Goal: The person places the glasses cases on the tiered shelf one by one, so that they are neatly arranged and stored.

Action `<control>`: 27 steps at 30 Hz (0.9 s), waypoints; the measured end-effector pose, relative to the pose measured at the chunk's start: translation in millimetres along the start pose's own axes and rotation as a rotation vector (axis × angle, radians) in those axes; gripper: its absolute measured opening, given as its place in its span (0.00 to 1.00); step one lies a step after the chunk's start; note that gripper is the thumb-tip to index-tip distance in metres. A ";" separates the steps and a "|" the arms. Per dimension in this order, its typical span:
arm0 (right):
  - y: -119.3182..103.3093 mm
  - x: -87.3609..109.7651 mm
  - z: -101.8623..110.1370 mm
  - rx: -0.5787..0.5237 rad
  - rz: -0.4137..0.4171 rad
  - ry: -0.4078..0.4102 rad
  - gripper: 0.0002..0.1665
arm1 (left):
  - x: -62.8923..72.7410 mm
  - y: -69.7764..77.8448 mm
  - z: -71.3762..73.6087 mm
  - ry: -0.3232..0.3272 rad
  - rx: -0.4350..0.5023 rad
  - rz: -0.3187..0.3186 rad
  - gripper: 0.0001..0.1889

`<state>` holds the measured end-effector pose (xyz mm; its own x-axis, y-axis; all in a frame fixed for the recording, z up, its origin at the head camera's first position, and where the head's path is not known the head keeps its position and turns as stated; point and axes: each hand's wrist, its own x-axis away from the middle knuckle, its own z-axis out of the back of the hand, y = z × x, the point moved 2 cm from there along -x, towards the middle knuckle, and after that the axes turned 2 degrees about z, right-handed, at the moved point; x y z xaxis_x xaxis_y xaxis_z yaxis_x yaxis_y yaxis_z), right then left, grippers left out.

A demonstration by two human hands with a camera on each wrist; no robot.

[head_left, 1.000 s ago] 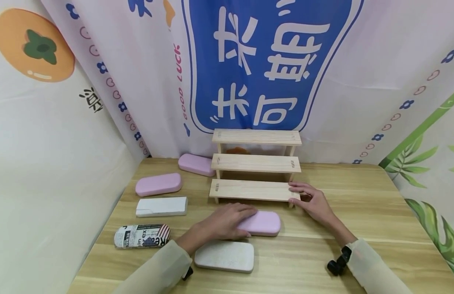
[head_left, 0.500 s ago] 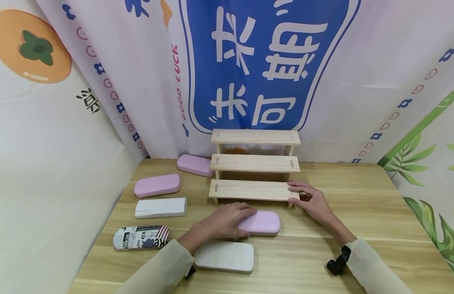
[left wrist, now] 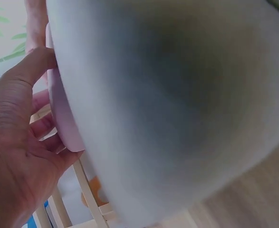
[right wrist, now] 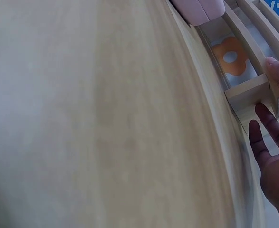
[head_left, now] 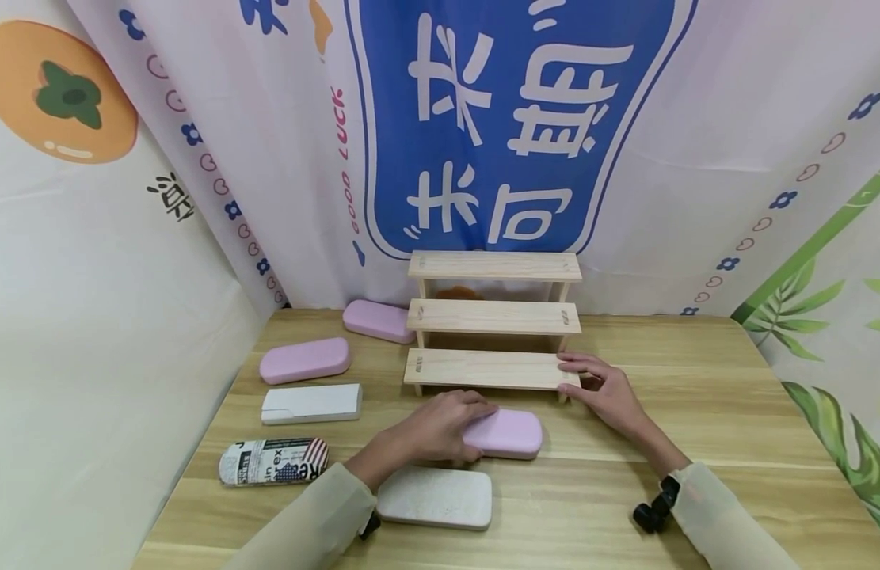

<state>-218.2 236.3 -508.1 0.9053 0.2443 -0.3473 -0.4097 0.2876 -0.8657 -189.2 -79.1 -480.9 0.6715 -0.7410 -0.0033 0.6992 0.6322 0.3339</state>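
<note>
At far left on the table (head_left: 596, 507) lies a patterned case (head_left: 273, 461); above it are a white case (head_left: 311, 404) and the left pink case (head_left: 306, 360). The rear pink case (head_left: 379, 321) sits farther back, its right end by the rack (head_left: 493, 370); I can't tell if they touch. A grey case (head_left: 435, 497) lies near me, beside my left hand (head_left: 436, 427), whose thumb and fingers clasp the front pink case (head_left: 504, 434) before the rack's lowest step. My right hand (head_left: 607, 393) pinches that step's right end.
</note>
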 end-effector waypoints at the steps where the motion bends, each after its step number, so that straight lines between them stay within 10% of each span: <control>1: -0.1 0.0 0.0 0.000 0.000 -0.001 0.20 | 0.2 0.0 0.6 0.003 0.004 0.000 0.38; 27: 18.9 -1.3 1.1 0.021 -0.016 -0.002 0.20 | -10.0 0.9 38.1 0.149 0.091 -0.033 0.40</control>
<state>-227.3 242.4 -523.6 0.9116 0.2414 -0.3329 -0.3976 0.3113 -0.8631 -204.6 -79.7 -444.6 0.6820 -0.7150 -0.1535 0.7013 0.5798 0.4148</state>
